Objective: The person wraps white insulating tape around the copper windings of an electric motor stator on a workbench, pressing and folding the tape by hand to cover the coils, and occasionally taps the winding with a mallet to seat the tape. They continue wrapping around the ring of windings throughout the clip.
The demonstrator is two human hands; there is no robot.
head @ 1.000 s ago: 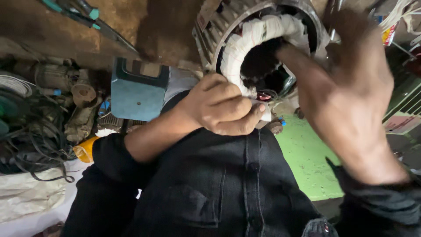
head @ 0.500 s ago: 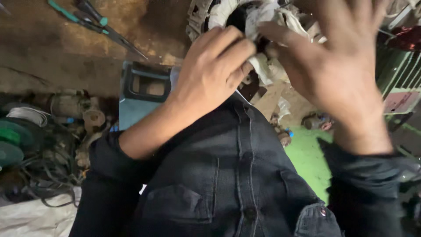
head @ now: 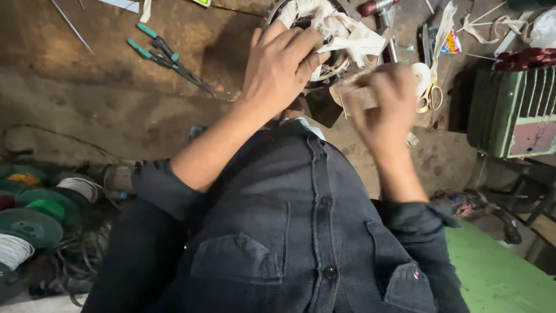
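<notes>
Resting on top of the motor stator point(head: 324, 35), the left hand point(head: 281, 69) lies palm down with its fingers point(head: 301, 49) curled over the white wrapped winding point(head: 307, 8) and the white cloth strips point(head: 356, 40) that hang from it; the fingers are bent and press on the winding, but whether they pinch a strip cannot be told from this view. The stator stands on the dirty brown floor point(head: 87, 104) at the top of the picture, just in front of the person's dark denim shirt point(head: 301, 220). The right hand point(head: 385, 104) is just beside the stator, on its right side, and it is blurred; its fingers are closed around a light wooden piece point(head: 350, 95), which points toward the stator. Behind this hand a roll of white tape point(head: 421, 75) and a pair of scissors with yellow handles point(head: 428, 98) lie on the floor. To the left, well apart from both hands, two pliers with green handles point(head: 159, 52) lie on the floor. At the right edge stands a green ribbed motor housing point(head: 512, 110), with reddish copper wire point(head: 530, 58) above it. At the lower left there are green spools point(head: 29, 223) and dark cables point(head: 81, 261). A green surface point(head: 498, 272) shows at the lower right.
</notes>
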